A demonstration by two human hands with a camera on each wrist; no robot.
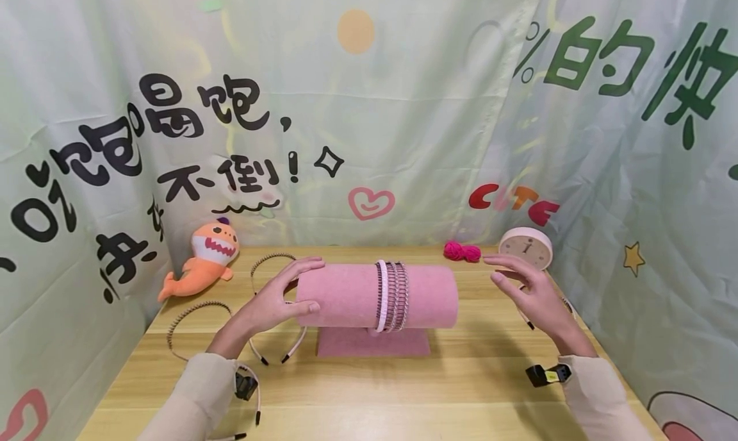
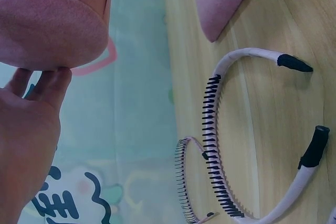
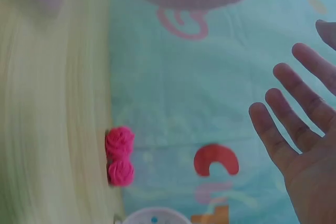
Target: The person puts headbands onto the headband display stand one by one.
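Observation:
A pink, fabric-covered cylindrical display stand (image 1: 340, 297) stands mid-table on a matching base (image 1: 373, 343). Several headbands (image 1: 394, 297) with fine dark teeth sit side by side around its roll, a white one leftmost. My left hand (image 1: 273, 303) grips the roll's left end, thumb in front and fingers over the top. In the left wrist view the fingers meet the roll's round end (image 2: 52, 30). Off the right end, my right hand (image 1: 533, 300) hovers above the table, fingers spread and touching nothing.
Toothed headbands lie left of the stand, one (image 2: 212, 129) behind my left hand and another (image 1: 198, 306) by my forearm. Part of one shows past my right hand. An orange plush shark (image 1: 210, 261), pink yarn bundle (image 1: 461, 252) and round clock (image 1: 527, 245) line the back.

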